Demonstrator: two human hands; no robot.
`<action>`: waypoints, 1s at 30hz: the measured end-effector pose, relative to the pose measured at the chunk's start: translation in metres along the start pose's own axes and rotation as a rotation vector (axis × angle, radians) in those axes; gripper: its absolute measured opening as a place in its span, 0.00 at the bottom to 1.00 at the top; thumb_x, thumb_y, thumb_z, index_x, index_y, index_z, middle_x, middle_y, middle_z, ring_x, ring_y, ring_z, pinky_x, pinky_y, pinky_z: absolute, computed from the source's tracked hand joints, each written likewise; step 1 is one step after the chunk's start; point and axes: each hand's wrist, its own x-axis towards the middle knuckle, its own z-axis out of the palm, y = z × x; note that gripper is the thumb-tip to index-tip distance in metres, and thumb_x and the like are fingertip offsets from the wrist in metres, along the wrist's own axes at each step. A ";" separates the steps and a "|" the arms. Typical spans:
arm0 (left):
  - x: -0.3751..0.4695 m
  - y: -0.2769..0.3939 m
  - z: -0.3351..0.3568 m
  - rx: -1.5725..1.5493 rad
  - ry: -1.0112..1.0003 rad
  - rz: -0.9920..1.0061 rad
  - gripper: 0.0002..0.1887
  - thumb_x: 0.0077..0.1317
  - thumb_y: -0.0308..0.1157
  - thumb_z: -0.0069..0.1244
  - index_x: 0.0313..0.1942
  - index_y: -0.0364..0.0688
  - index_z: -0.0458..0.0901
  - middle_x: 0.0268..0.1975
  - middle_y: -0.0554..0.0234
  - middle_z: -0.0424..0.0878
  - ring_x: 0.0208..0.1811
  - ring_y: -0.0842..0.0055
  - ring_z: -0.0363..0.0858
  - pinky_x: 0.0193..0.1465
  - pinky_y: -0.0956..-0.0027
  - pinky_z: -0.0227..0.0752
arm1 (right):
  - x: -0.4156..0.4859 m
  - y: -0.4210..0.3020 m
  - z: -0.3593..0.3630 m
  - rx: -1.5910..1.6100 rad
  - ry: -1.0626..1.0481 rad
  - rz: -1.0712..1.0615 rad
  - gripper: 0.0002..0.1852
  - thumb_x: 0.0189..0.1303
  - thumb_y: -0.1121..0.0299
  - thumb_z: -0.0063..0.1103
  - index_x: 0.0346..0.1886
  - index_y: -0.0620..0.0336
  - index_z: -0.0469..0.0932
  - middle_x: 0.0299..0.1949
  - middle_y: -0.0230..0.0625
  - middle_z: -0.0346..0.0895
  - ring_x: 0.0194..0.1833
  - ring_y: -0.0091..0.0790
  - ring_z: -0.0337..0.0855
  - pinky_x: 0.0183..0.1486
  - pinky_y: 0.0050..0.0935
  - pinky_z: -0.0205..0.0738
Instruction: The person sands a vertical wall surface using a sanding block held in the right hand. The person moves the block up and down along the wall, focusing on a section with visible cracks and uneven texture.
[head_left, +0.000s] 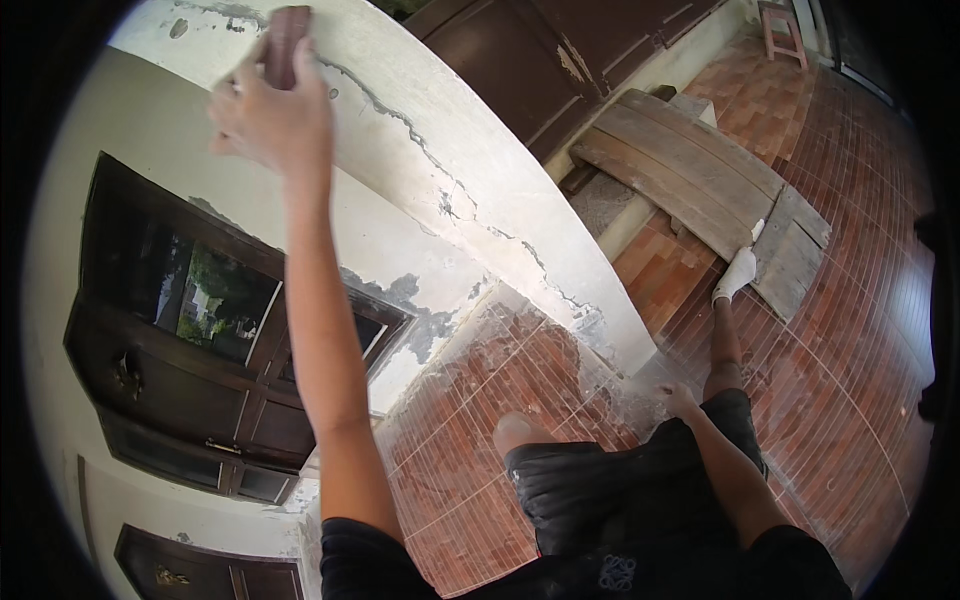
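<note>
My left hand is raised high at the upper left, with fingers and thumb around a reddish-brown hand block. The block is against the off-white plastered wall, and its working face is hidden. A jagged crack runs down this wall from near the block towards its lower end, with grey patches along it. Beside my hip hangs my right hand, fingers loosely curled and slightly apart, with nothing visible in it. The lower end of the wall is nearest to it.
A low platform of worn wooden boards stands right of the wall; my white-covered foot is on its edge. Dusty reddish tiles cover the floor. Dark wooden doors are at left, a brown door behind, and a small stool far right.
</note>
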 end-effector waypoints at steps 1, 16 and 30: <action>-0.024 0.018 -0.007 0.023 -0.076 -0.008 0.22 0.59 0.56 0.61 0.45 0.51 0.85 0.47 0.59 0.80 0.49 0.63 0.77 0.56 0.48 0.57 | -0.001 0.000 -0.001 -0.022 0.019 0.003 0.19 0.62 0.57 0.64 0.50 0.59 0.84 0.44 0.49 0.86 0.47 0.44 0.87 0.50 0.36 0.77; -0.024 0.015 -0.026 -0.053 -0.308 0.217 0.21 0.61 0.50 0.61 0.54 0.57 0.84 0.48 0.65 0.82 0.53 0.68 0.77 0.57 0.50 0.58 | -0.002 0.003 -0.004 -0.035 0.033 0.019 0.16 0.63 0.57 0.59 0.48 0.55 0.85 0.43 0.49 0.86 0.48 0.46 0.87 0.51 0.38 0.77; -0.242 0.100 -0.123 -0.414 -0.851 0.674 0.20 0.61 0.33 0.57 0.55 0.55 0.81 0.41 0.72 0.76 0.46 0.74 0.73 0.49 0.56 0.54 | -0.008 0.007 -0.019 0.026 0.035 0.080 0.19 0.61 0.58 0.62 0.49 0.60 0.84 0.36 0.47 0.86 0.37 0.39 0.87 0.42 0.35 0.79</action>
